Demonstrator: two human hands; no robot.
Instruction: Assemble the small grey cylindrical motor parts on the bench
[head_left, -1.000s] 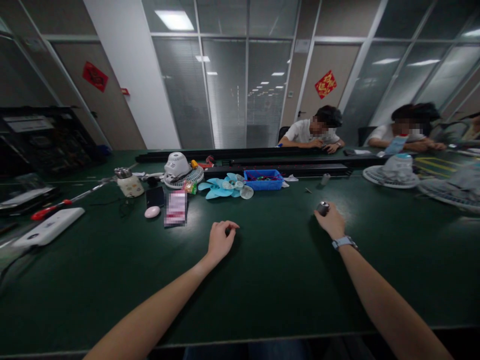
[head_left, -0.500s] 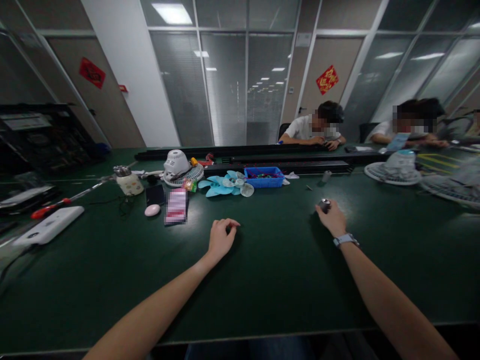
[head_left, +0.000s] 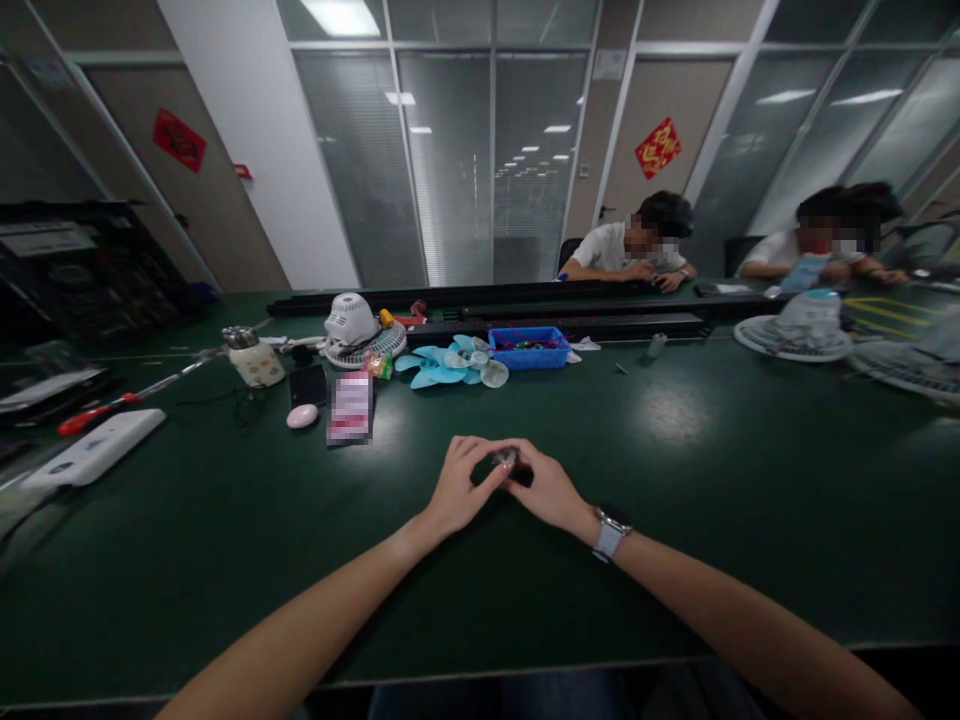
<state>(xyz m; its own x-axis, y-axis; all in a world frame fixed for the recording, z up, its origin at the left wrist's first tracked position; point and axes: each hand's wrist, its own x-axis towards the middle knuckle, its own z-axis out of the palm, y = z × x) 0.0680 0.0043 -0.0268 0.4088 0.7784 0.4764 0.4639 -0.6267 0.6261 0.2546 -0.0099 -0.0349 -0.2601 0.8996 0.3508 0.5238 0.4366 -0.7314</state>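
Note:
My left hand [head_left: 457, 485] and my right hand [head_left: 549, 485] meet above the green tabletop, fingertips together. Between them is a small grey metallic part [head_left: 505, 457], mostly covered by the fingers, so its exact kind does not show. Both hands are closed on it, with thumbs and fingertips pinching from either side. A small grey cylinder [head_left: 657, 346] stands farther back on the right, near a tiny thin piece [head_left: 621, 369] lying on the table.
Beyond my hands lie blue fan blades [head_left: 439, 366], a blue bin [head_left: 529, 347] of small parts and a white fan housing [head_left: 352, 325]. At left are a phone [head_left: 350, 407], pink mouse [head_left: 302, 416], jar [head_left: 253, 357] and power strip [head_left: 97, 448]. Two people sit opposite.
My right hand has moved left from the right side of the table, bringing the metallic part to my left hand. My left hand now touches the part too.

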